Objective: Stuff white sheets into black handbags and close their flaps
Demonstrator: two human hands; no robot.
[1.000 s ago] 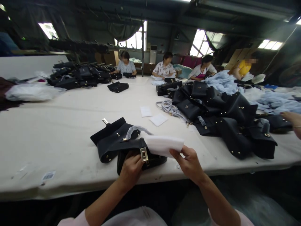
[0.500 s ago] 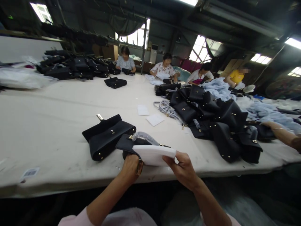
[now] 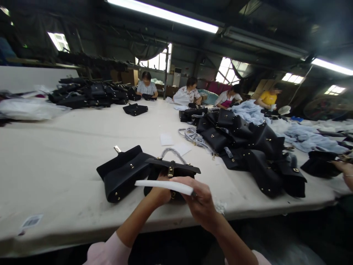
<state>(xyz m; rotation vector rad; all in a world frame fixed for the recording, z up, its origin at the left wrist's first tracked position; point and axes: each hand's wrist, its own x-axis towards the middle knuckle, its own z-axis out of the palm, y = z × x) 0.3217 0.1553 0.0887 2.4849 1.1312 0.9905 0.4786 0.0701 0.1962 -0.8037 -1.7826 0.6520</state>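
Observation:
My right hand (image 3: 200, 200) is closed on a white foam sheet (image 3: 165, 185), which is held nearly edge-on in front of a black handbag (image 3: 182, 169). The bag has a gold clasp and a wrapped handle (image 3: 172, 151) standing up behind it. My left hand (image 3: 162, 193) reaches in under the bag's flap, its fingers hidden by the bag and the sheet. Left of it, a second black bag (image 3: 124, 176) lies with its flap open.
Black bags (image 3: 242, 136) are heaped on the right, with wrapped straps (image 3: 193, 136) beside them. White sheets (image 3: 166, 139) lie mid-table. Another pile of bags (image 3: 93, 92) sits far left. Several people work across the table; another person's hand (image 3: 344, 168) touches a bag at right.
The white sheet has moved left and turned edge-on in my right hand. The handbag now faces me with its handle up. My left hand has gone under its flap. The view has tilted upward.

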